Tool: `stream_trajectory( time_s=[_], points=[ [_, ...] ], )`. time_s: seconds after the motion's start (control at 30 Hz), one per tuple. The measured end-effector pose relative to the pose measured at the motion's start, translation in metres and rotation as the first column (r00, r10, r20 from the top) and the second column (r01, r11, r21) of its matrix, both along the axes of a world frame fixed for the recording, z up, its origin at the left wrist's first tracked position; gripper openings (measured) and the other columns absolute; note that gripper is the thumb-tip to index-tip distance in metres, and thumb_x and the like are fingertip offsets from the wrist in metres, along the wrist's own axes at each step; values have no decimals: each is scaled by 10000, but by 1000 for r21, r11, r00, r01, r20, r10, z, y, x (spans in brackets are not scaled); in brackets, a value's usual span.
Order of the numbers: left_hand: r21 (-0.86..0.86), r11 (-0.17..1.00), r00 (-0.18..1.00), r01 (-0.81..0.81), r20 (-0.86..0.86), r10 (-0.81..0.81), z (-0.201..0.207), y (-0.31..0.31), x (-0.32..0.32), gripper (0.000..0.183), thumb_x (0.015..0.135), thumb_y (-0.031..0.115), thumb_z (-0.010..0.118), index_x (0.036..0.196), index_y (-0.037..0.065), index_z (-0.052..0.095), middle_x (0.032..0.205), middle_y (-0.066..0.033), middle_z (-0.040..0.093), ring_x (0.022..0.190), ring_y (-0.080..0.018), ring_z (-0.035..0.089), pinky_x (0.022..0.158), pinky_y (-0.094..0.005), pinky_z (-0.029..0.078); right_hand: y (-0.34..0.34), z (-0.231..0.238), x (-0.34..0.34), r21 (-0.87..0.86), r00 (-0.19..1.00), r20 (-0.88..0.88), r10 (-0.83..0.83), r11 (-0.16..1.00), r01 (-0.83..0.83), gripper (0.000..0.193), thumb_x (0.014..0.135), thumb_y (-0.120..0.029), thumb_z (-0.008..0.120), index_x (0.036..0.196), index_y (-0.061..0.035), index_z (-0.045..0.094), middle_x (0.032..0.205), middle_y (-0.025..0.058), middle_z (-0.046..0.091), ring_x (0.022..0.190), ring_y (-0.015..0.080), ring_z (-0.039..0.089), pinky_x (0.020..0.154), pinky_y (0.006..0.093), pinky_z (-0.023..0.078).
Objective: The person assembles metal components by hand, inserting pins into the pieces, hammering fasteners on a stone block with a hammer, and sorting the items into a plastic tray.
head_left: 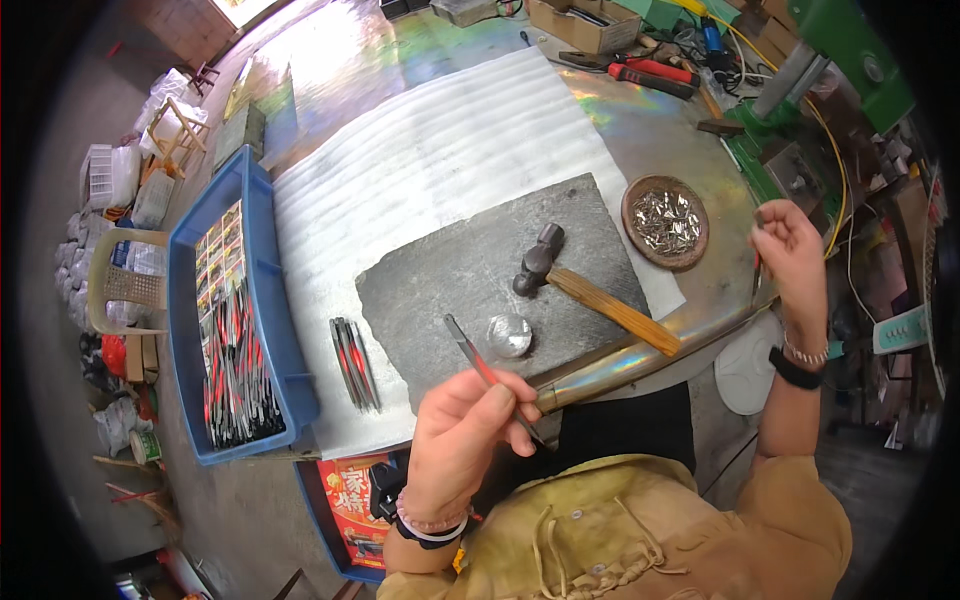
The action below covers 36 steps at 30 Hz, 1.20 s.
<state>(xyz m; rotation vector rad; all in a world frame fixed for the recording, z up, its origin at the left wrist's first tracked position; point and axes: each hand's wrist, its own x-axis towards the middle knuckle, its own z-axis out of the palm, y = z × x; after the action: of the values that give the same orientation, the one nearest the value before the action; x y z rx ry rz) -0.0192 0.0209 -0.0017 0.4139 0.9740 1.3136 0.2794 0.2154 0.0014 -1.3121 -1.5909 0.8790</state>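
Between the thumb and fingers of my left hand [465, 430] is a slim black-and-red tool [483, 368], its dark flat tip pointing up and away over the grey stone slab [430, 270]. My right hand [793, 255] is raised by the table's right edge, fingers closed on a thin dark piece with a red part [757, 262], mostly hidden. On the slab, a hammer [600, 300] with a wooden handle lies beside a round shiny metal piece [509, 335]. A round brown dish [665, 222] of small metal bits sits right of the slab.
Several similar black-and-red tools [355, 365] lie left of the slab on white foam sheeting [430, 140]. Many more fill a blue bin [280, 300] at the left. Pliers [640, 72], a cardboard box [585, 25] and a green machine [855, 60] stand at the far right.
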Motion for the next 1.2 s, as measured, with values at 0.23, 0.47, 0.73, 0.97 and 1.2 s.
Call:
stream_trajectory(
  time_s=[0.23, 0.47, 0.73, 0.97, 1.2],
  points=[
    [23, 995, 949, 93, -306, -82, 1, -20, 4, 248, 915, 161, 576, 1029, -58, 570, 785, -93, 617, 574, -104, 552, 534, -201, 449, -93, 30, -68, -267, 705, -412, 577, 663, -699, 130, 873, -3, 583, 998, 17, 612, 767, 52, 648, 606, 60, 588, 510, 179, 463],
    [56, 995, 822, 88, -568, -40, -3, -48, 9, 242, 882, 58, 594, 1104, -37, 583, 905, -93, 642, 807, -132, 591, 714, -244, 468, -121, 9, -127, -316, 570, -556, 605, 480, -818, 150, 861, -23, 627, 992, 43, 597, 821, 55, 633, 682, 53, 599, 584, 200, 496],
    [230, 968, 632, 97, -766, 119, -13, -63, 3, 202, 852, 35, 608, 1046, -17, 630, 860, -127, 630, 750, -223, 605, 657, -291, 470, -134, -2, -151, -89, 603, -420, 679, 630, -772, 107, 833, -9, 644, 920, 25, 592, 760, 60, 575, 607, 103, 566, 537, 234, 454],
    [201, 980, 686, 11, -714, 139, -10, -67, 5, 183, 851, 23, 616, 1022, -42, 627, 883, -124, 644, 759, -185, 607, 682, -258, 471, -138, 0, -156, -2, 627, -208, 751, 641, -768, 112, 788, -23, 678, 862, -4, 596, 701, 81, 531, 554, 165, 513, 502, 278, 404],
    [205, 979, 738, -12, -658, 147, -13, -69, 7, 166, 831, 19, 650, 986, -37, 641, 857, -131, 670, 725, -179, 647, 653, -259, 502, -143, -5, -156, 66, 606, -178, 775, 624, -779, 126, 784, -29, 702, 871, -12, 613, 726, 62, 579, 544, 123, 500, 483, 242, 386]
  ],
)
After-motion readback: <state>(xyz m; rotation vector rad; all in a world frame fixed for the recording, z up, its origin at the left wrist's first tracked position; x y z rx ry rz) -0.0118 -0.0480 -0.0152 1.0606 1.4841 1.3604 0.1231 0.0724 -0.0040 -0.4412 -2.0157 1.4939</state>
